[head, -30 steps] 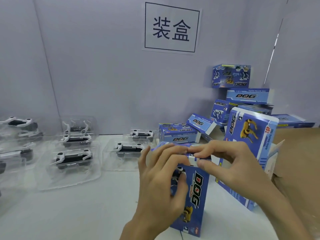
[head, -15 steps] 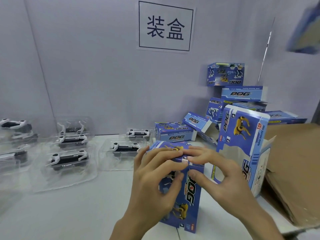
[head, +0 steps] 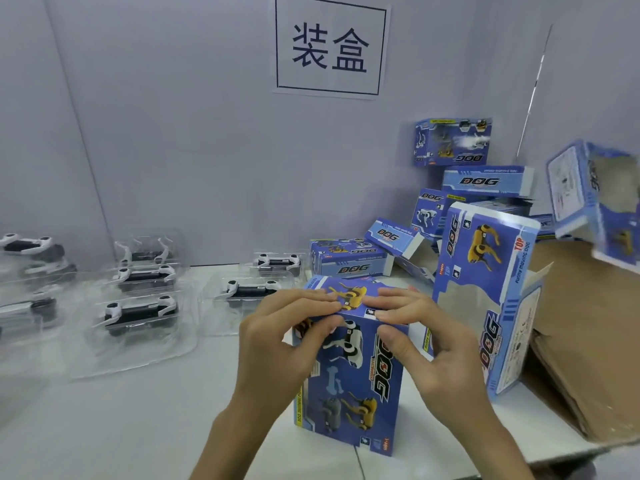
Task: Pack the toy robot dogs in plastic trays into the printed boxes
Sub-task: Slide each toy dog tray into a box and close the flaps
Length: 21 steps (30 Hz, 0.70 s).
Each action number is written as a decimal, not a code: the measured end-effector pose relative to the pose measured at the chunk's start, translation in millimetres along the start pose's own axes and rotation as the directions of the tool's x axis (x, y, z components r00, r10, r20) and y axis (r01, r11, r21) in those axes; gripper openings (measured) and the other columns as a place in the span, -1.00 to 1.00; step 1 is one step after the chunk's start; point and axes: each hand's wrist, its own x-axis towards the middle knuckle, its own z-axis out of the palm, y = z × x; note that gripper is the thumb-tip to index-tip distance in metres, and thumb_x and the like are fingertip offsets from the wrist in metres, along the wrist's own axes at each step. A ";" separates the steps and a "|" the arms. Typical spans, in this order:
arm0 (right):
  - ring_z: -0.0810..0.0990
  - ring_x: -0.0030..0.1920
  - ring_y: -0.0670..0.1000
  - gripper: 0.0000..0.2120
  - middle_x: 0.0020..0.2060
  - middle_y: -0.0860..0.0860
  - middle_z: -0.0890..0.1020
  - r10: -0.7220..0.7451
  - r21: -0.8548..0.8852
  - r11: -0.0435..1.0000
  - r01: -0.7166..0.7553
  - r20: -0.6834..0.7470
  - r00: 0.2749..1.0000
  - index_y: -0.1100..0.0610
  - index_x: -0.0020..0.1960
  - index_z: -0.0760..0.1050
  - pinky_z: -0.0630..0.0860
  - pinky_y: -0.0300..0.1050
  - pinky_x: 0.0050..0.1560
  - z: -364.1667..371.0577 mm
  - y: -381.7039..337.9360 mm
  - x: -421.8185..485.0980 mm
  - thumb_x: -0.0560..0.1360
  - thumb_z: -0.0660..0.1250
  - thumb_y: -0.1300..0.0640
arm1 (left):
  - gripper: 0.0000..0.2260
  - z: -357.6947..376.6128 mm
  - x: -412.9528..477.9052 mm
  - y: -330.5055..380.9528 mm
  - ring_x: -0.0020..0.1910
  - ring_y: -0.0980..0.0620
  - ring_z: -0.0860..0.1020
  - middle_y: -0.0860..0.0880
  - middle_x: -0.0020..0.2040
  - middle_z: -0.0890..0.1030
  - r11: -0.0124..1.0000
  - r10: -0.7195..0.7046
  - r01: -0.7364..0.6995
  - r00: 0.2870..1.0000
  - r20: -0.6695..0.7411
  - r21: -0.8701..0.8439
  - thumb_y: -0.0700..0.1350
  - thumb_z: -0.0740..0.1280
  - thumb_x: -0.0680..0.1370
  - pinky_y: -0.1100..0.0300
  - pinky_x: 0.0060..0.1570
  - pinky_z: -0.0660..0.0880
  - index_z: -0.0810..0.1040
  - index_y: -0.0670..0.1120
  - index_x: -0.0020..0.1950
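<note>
A blue printed box (head: 349, 382) stands upright on the white table (head: 121, 427), directly in front of the person. Both hands grip its upper end. The left hand (head: 277, 341) has its fingers bent over the closed top panel and its thumb pressed on the front face. The right hand (head: 433, 348) mirrors it from the other side, so the fingertips nearly meet on top.

Just right of it stands a second box (head: 485, 296), taller in view, its side flap hanging open. Behind it, a stack of boxes (head: 453, 142) leans against the grey wall under a sign (head: 330, 46) with two Chinese characters.

To the left, toy robot dogs (head: 138, 311), white and black, lie in clear plastic trays (head: 131, 355) spread over the table.

Brown cardboard (head: 581, 341) lies at the right. Above it is a blurred box (head: 595, 202), possibly in mid-air, though the smear makes this unclear.
</note>
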 end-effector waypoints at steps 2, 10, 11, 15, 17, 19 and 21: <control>0.60 0.24 -0.01 -0.89 0.07 -0.16 0.69 -0.003 -0.002 1.000 0.003 0.010 1.000 -0.06 -0.02 0.61 0.47 -0.10 0.28 -1.2 -0.6 1.2 0.50 0.39 0.13 | -0.92 0.2 1.0 -0.6 0.01 0.15 0.67 0.11 -0.05 0.70 1.000 -0.014 0.014 1.000 -0.005 0.001 -0.12 0.51 0.45 0.08 0.02 0.60 0.74 -0.08 -0.09; 0.52 0.35 -0.01 -0.95 0.12 -0.11 0.69 0.116 0.098 0.987 -0.126 0.105 0.988 -0.11 -0.04 0.58 0.50 0.12 0.27 -6.3 -0.6 4.1 0.52 0.37 0.03 | -0.88 0.6 2.1 3.3 0.06 0.16 0.65 0.17 -0.01 0.70 0.998 -0.049 0.049 0.999 0.001 -0.041 -0.01 0.46 0.47 0.08 0.04 0.58 0.70 0.03 -0.01; 0.49 0.38 0.00 -0.95 0.13 -0.08 0.69 0.138 0.130 0.980 -0.154 0.125 0.983 -0.09 -0.04 0.58 0.50 0.21 0.27 -8.4 -0.3 4.7 0.51 0.36 0.01 | -0.82 1.5 0.7 3.0 0.13 0.14 0.62 0.18 0.07 0.68 0.995 -0.077 0.077 0.997 0.012 -0.057 0.03 0.45 0.47 0.12 0.10 0.56 0.68 0.09 0.06; 0.45 0.43 0.06 -0.96 0.16 0.07 0.68 0.178 0.267 0.939 -0.216 0.160 0.971 0.02 -0.10 0.60 0.52 0.26 0.23 -22.0 3.7 7.7 0.47 0.38 0.09 | -0.29 6.4 -20.0 -5.6 0.37 0.22 0.45 0.32 0.35 0.48 0.838 -0.460 0.501 0.862 0.214 -0.215 0.28 0.49 0.30 0.13 0.35 0.43 0.33 0.31 0.41; 0.43 0.45 0.06 -0.96 0.23 0.08 0.65 0.222 0.351 0.896 -0.272 0.174 0.959 0.02 -0.13 0.61 0.59 0.12 0.14 -25.9 4.8 8.5 0.45 0.39 0.09 | -0.20 6.7 -31.5 -13.8 0.30 0.14 0.54 0.27 0.29 0.56 0.727 -0.514 0.636 0.754 0.409 -0.259 0.29 0.51 0.25 -0.11 0.32 0.48 0.29 0.30 0.44; 0.44 0.44 0.06 -0.96 0.32 0.05 0.59 0.262 0.404 0.858 -0.316 0.184 0.947 0.01 -0.13 0.61 0.61 0.07 0.10 -27.7 6.2 7.3 0.44 0.38 0.12 | -0.21 6.3 -38.1 -16.1 0.24 0.09 0.59 0.21 0.25 0.60 0.758 -0.477 0.609 0.761 0.439 -0.232 0.24 0.54 0.24 -0.02 0.25 0.54 0.30 0.34 0.42; 0.49 0.39 0.02 -0.89 0.35 -0.03 0.56 0.277 0.361 0.878 -0.314 0.151 0.949 0.00 -0.10 0.62 0.61 0.04 0.12 -28.5 10.9 3.3 0.47 0.34 0.16 | -0.23 7.6 -40.9 -14.5 0.23 0.09 0.58 0.22 0.25 0.59 0.823 -0.438 0.520 0.838 0.326 -0.229 0.21 0.56 0.24 0.27 0.12 0.54 0.32 0.38 0.38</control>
